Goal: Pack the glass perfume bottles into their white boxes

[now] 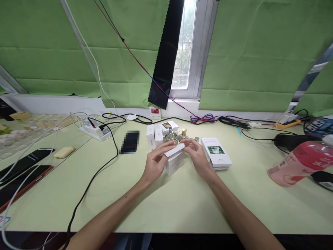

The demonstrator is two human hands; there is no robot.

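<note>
Hands meet at the middle of the pale green table (pixel 166 208), both on a small white box (pixel 174 160). Left hand (pixel 155 163) curls around the box's left side, thumb up near the top flap, fingers closed on it. Right hand (pixel 198 156) comes in from the right, fingertips pinching the open white flap at the top; grip is closed on the box too. Box stands on the table surface, just in front of a cluster of goods.

Behind the hands: several upright white cartons (pixel 155 135), touching one another, and just beside them two glass bottles (pixel 177 136), one with a gold cap. Whether the bottles touch the cartons cannot be told. To the right of the right hand, a stack of flat white cards with a flower print (pixel 216 153), lying near the wrist.

Left of the cluster, a dark blurred rectangle (pixel 130 141) lies flat. A black cable (pixel 104 170) runs past it toward the near edge. White power strip (pixel 95 131) further left, near the wall. Two phones (pixel 23 170) lie at the far left edge, with a small tan block (pixel 63 152) near them.

Far right: pink bottle (pixel 299 163) tilted on its side, close to the lens. Green fabric (pixel 260 52) covers the wall; a window strip (pixel 185 45) shows between the panels.
</note>
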